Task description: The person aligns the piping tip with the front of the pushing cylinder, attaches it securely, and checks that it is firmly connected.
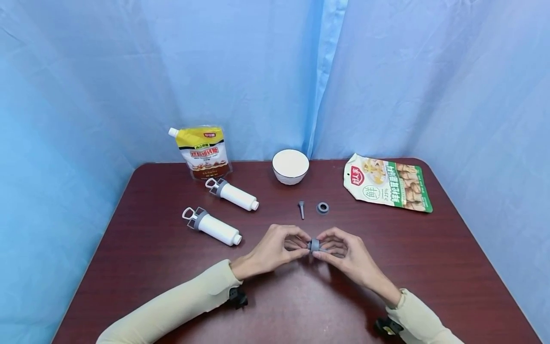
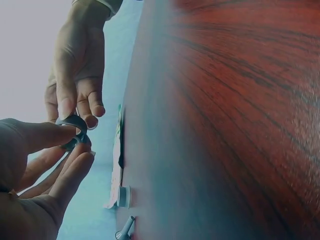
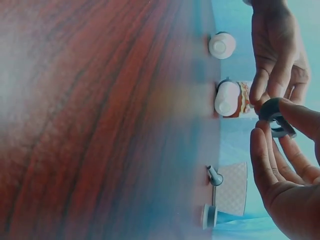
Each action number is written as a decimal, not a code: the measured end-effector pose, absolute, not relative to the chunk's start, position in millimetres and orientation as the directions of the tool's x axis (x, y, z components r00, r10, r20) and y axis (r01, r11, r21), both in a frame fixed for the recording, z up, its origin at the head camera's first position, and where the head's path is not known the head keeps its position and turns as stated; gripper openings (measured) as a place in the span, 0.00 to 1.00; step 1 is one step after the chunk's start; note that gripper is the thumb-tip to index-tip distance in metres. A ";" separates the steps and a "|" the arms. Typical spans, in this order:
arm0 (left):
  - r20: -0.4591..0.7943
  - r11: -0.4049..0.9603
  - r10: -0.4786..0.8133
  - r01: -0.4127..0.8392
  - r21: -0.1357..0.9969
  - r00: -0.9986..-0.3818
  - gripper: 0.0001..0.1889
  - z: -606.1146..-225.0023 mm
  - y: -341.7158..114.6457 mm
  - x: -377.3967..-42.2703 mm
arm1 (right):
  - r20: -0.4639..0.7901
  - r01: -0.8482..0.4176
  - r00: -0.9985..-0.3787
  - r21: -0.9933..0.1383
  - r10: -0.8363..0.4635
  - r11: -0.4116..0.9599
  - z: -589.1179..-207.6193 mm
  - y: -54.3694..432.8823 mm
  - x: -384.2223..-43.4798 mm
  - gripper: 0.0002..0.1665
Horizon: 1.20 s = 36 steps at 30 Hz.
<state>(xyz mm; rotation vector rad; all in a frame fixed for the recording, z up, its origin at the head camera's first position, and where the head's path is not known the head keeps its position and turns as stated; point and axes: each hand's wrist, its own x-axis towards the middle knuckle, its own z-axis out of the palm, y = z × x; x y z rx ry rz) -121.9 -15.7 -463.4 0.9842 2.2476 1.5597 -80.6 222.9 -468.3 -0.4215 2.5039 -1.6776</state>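
Note:
Above the front middle of the table, both hands meet at a small grey ring cap [image 1: 315, 244]. My left hand [image 1: 271, 246] pinches it from the left between thumb and fingertips. From the right, my right hand [image 1: 351, 255] grips the same ring with its thumb and fingers. A slim grey piece like a nozzle [image 3: 286, 126] shows through the ring's opening in the right wrist view. Fingers partly cover both parts. Beyond the hands lie a loose grey nozzle [image 1: 301, 209] and another grey ring cap [image 1: 322, 208].
Two white plunger syringes [image 1: 219, 229] with grey collars lie at the left. Behind them stands a spouted sugar pouch [image 1: 204, 153]. A white bowl [image 1: 290, 167] sits at the back edge, and a green-and-white food packet [image 1: 388, 184] lies at the back right. Blue curtains [image 1: 240, 86] hang behind the table.

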 end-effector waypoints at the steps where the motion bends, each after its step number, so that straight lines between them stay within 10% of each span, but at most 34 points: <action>1: 0.173 0.205 0.640 0.384 0.900 -0.748 0.11 -463.3 -16.1 -121.6 | 0.070 -0.170 -0.957 -0.921 -0.281 0.351 -468.6 222.6 -80.3 0.18; 36: 0.171 0.302 0.555 0.388 0.871 -0.814 0.17 -461.6 -44.6 -123.6 | 0.086 -0.181 -0.957 -0.922 -0.277 0.341 -470.5 222.4 -82.6 0.18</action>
